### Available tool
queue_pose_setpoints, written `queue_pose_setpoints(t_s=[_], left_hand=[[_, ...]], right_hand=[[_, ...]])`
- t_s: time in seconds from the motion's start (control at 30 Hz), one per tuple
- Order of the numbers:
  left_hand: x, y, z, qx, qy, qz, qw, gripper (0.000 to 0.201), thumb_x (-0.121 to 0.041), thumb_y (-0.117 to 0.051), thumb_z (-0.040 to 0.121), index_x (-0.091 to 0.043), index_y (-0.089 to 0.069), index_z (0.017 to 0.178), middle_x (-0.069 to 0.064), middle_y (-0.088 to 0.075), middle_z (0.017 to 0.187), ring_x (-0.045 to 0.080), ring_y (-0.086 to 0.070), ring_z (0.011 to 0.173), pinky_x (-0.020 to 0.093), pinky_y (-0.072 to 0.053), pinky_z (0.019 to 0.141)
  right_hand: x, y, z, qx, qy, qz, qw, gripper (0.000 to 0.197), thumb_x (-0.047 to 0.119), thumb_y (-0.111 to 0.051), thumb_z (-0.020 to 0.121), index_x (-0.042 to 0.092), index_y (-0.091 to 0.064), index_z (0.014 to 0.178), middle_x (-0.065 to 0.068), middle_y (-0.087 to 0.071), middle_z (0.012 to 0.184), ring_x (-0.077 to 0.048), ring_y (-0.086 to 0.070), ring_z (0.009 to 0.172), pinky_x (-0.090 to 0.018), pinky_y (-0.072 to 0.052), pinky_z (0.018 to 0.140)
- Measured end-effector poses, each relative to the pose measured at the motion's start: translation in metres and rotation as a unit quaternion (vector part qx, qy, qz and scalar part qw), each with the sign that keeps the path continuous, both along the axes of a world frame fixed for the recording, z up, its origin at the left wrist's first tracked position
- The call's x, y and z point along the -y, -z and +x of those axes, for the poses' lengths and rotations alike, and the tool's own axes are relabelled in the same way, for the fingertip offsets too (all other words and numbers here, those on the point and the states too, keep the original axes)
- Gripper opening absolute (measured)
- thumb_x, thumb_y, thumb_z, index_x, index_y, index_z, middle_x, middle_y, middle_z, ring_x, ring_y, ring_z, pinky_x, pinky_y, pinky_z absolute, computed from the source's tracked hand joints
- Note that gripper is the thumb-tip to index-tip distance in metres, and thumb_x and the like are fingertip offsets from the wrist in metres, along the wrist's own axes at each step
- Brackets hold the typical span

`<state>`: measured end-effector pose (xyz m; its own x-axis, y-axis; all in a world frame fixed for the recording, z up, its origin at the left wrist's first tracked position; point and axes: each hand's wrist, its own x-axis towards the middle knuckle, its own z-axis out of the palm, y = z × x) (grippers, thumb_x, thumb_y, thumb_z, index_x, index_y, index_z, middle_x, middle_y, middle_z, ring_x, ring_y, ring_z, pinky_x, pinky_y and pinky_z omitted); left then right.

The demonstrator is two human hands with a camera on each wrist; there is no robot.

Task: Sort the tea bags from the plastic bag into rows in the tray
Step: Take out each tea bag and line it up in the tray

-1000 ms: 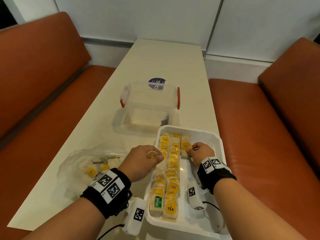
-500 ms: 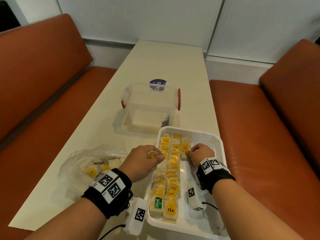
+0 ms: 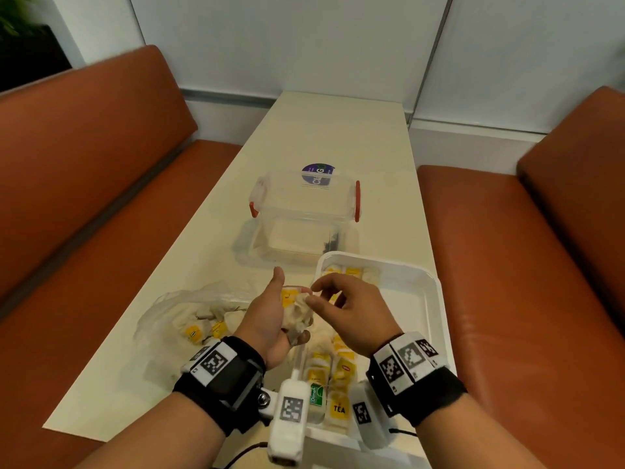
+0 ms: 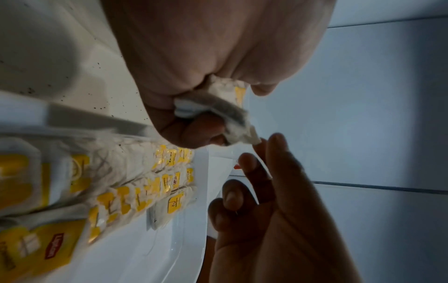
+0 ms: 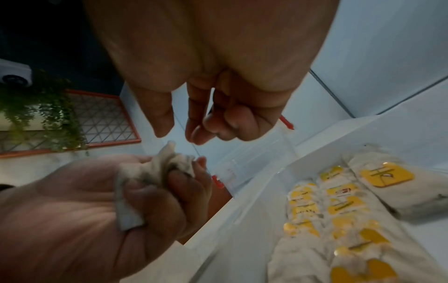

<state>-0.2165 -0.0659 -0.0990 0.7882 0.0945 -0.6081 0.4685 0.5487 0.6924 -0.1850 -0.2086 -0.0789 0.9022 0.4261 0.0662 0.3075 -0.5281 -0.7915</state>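
My left hand (image 3: 284,319) is turned palm up over the tray's left rim and grips a bunch of tea bags (image 3: 297,313), white with yellow tags. The same bunch (image 5: 150,172) shows crumpled in its curled fingers in the right wrist view. My right hand (image 3: 324,296) hovers right beside it, thumb and fingers (image 5: 164,124) apart just above the bunch's tip, holding nothing. The white tray (image 3: 436,299) holds rows of tea bags (image 3: 341,367) along its left side. The crumpled plastic bag (image 3: 169,319) lies left of the tray with more tea bags inside.
A clear plastic box (image 3: 304,211) with red clips stands just beyond the tray on the cream table (image 3: 331,130). Orange bench seats (image 3: 507,265) flank the table on both sides. The tray's right half shows bare white floor.
Both hands have risen off the tray's rows. The left hand has turned palm up with the bunch of tea bags, and the right hand has moved left to meet it.
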Motion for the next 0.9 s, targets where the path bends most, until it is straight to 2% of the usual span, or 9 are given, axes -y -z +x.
queue_pose_setpoints(t_s=[0.2,0.33,0.43,0.5,0.57,0.6,0.7,0.8,0.9], left_hand=[[0.008,-0.003,-0.003,0.015,-0.044,-0.019,0.999,0.066,-0.063,-0.038,0.093,-0.005,-0.062,0.113,0.017,-0.068,0.095,0.028,-0.060,0.082,0.038,-0.048,0.072],[0.014,-0.007,-0.004,0.052,-0.095,-0.049,0.993,0.052,-0.053,-0.040,0.097,-0.006,-0.063,0.098,0.012,-0.069,0.080,0.022,-0.064,0.072,0.032,-0.048,0.070],[0.019,-0.007,-0.006,0.072,-0.112,-0.101,0.986,0.043,-0.047,-0.043,0.098,-0.008,-0.060,0.090,0.009,-0.066,0.075,0.019,-0.064,0.065,0.030,-0.045,0.069],[0.018,-0.007,-0.007,0.076,-0.106,-0.120,0.984,0.037,-0.043,-0.051,0.095,-0.007,-0.061,0.095,0.010,-0.066,0.080,0.021,-0.065,0.071,0.032,-0.048,0.071],[0.019,-0.007,-0.007,0.086,-0.098,-0.113,0.985,0.032,-0.033,-0.062,0.089,-0.003,-0.062,0.101,0.013,-0.065,0.084,0.022,-0.065,0.075,0.034,-0.053,0.072],[0.019,-0.007,-0.007,0.089,-0.095,-0.105,0.986,0.027,-0.027,-0.064,0.087,-0.002,-0.062,0.098,0.013,-0.064,0.082,0.022,-0.065,0.073,0.033,-0.055,0.068],[0.018,-0.008,-0.006,0.070,-0.100,-0.093,0.988,0.013,-0.013,-0.063,0.088,-0.001,-0.059,0.091,0.014,-0.058,0.079,0.023,-0.063,0.060,0.031,-0.055,0.053],[0.012,-0.005,-0.003,0.049,-0.126,-0.106,0.985,0.009,-0.006,-0.059,0.090,0.001,-0.056,0.094,0.022,-0.058,0.096,0.033,-0.067,0.075,0.039,-0.058,0.057],[0.005,-0.004,-0.001,0.072,-0.130,-0.029,0.989,0.007,0.000,-0.054,0.090,-0.006,-0.056,0.092,0.018,-0.062,0.093,0.033,-0.061,0.081,0.040,-0.056,0.064]], right_hand=[[0.003,-0.002,-0.010,0.054,-0.060,-0.007,0.997,0.012,0.033,-0.068,0.079,0.038,-0.060,0.087,0.014,-0.057,0.080,0.000,-0.048,0.063,-0.015,-0.036,0.062],[-0.002,0.002,-0.011,0.073,-0.023,-0.069,0.995,0.020,0.046,-0.068,0.078,0.030,-0.062,0.088,0.013,-0.060,0.082,0.000,-0.052,0.076,-0.019,-0.043,0.069],[-0.006,0.003,-0.011,0.066,-0.005,-0.101,0.993,0.021,0.041,-0.068,0.077,0.027,-0.063,0.093,0.011,-0.061,0.090,-0.008,-0.056,0.086,-0.026,-0.047,0.077],[-0.006,0.001,-0.011,0.056,-0.017,-0.094,0.994,0.020,0.031,-0.067,0.078,0.026,-0.065,0.097,0.010,-0.062,0.094,-0.007,-0.055,0.086,-0.023,-0.047,0.078],[-0.005,-0.001,-0.012,0.056,-0.035,-0.089,0.994,0.019,0.023,-0.065,0.079,0.026,-0.065,0.098,0.010,-0.063,0.095,0.000,-0.052,0.078,-0.013,-0.042,0.071],[-0.004,-0.002,-0.013,0.051,-0.041,-0.081,0.995,0.018,0.020,-0.064,0.080,0.026,-0.065,0.097,0.011,-0.063,0.094,0.003,-0.050,0.072,-0.007,-0.037,0.067],[-0.001,-0.002,-0.014,0.009,-0.038,-0.021,0.999,0.018,0.013,-0.065,0.079,0.027,-0.063,0.091,0.013,-0.062,0.085,0.006,-0.049,0.063,-0.007,-0.037,0.061],[0.002,0.001,-0.013,-0.074,-0.023,0.061,0.995,0.022,0.011,-0.068,0.080,0.031,-0.063,0.086,0.012,-0.060,0.081,0.000,-0.049,0.059,-0.017,-0.044,0.061],[0.007,0.002,-0.009,-0.144,0.000,0.155,0.977,0.018,0.014,-0.069,0.078,0.030,-0.066,0.086,0.005,-0.061,0.080,-0.011,-0.052,0.062,-0.025,-0.043,0.057]])
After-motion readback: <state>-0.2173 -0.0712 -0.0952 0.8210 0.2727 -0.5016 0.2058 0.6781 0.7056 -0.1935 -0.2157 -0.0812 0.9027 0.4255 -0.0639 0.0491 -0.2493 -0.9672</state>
